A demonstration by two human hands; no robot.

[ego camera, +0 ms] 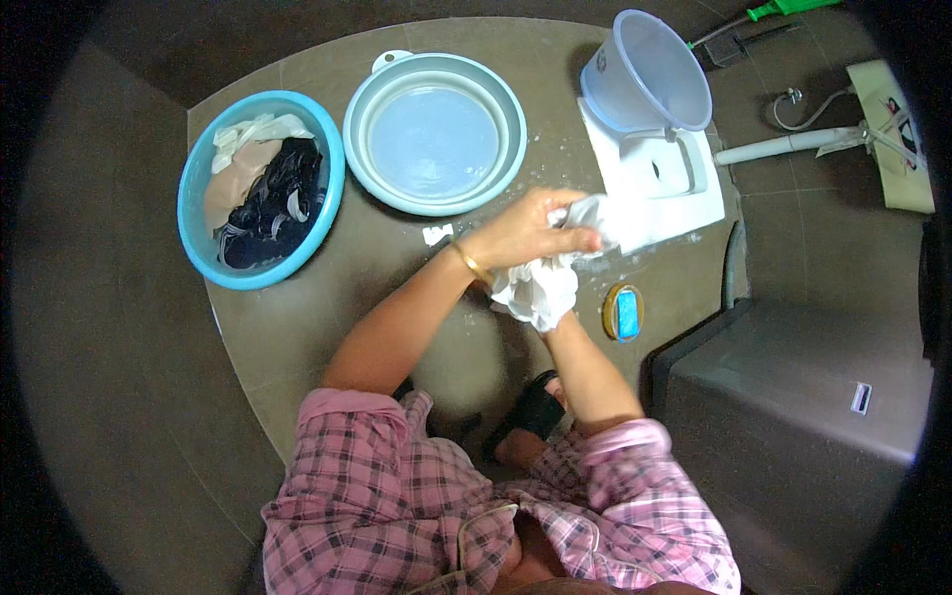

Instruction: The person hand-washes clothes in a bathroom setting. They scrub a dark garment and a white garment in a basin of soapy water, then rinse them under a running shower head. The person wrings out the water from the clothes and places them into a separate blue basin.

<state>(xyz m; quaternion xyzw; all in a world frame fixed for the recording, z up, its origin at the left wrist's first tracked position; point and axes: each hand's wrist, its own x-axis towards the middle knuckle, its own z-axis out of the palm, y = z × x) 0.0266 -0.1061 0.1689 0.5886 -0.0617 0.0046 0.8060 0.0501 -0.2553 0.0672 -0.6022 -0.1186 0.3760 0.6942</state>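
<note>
Both my hands are on one bunched white cloth [539,291] above the tiled floor. My left hand [532,230], with a gold bangle at its wrist, grips the upper part of the cloth, thumb and fingers bent around it. White folds cover most of my right hand [554,323], so its fingers are hidden. A blue bar of soap [628,314] lies in a yellowish oval dish [610,316] right of the cloth. Past my left hand stands a round collapsible basin [435,207] with a bluish bottom. Another blue tub [262,281] holds white, beige and dark clothes [275,201].
A white squat toilet pan [669,216] is set in the floor, with a translucent bucket [647,74] over its far end. A green-handled brush [788,7] leans beyond. At right stands a grey box-like object [796,372]. A small white piece [437,235] lies near the basin.
</note>
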